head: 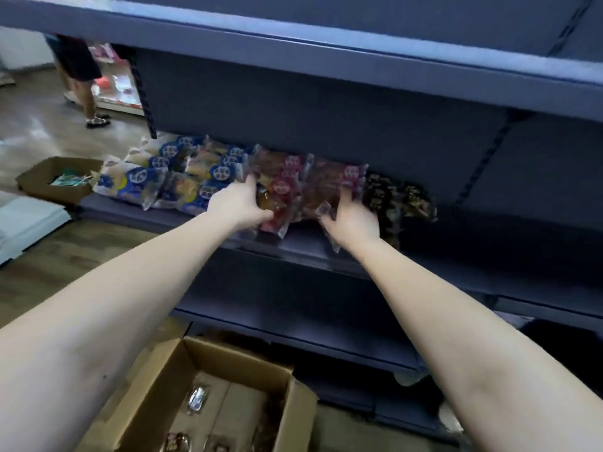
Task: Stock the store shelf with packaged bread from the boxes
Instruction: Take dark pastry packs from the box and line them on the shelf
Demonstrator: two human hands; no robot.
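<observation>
**shelfguy:** ok so what are the hands actually doing here?

**breadfan:** both are on the bread. The left hand (239, 203) has its fingers curled over the top of a red-label pack (277, 190) with the thumb underneath, so it's gripping it. The right hand (354, 218) grasps a second red-label pack (326, 187) just right of that one, fingers up the face, thumb by the clear wrapper end.

**shelfguy:** and where's that sitting?

**breadfan:** on the dark blue shelf (303, 246), whose front edge is right under both wrists. Blue-label packs (182, 177) lie just left of the left hand's grip, and dark packs (401, 197) just right of the right hand's. Below the arms there's an open cardboard box (235, 367) with a few wrapped packs inside. Another box (49, 168) sits on the floor, far left of the grip.
</observation>
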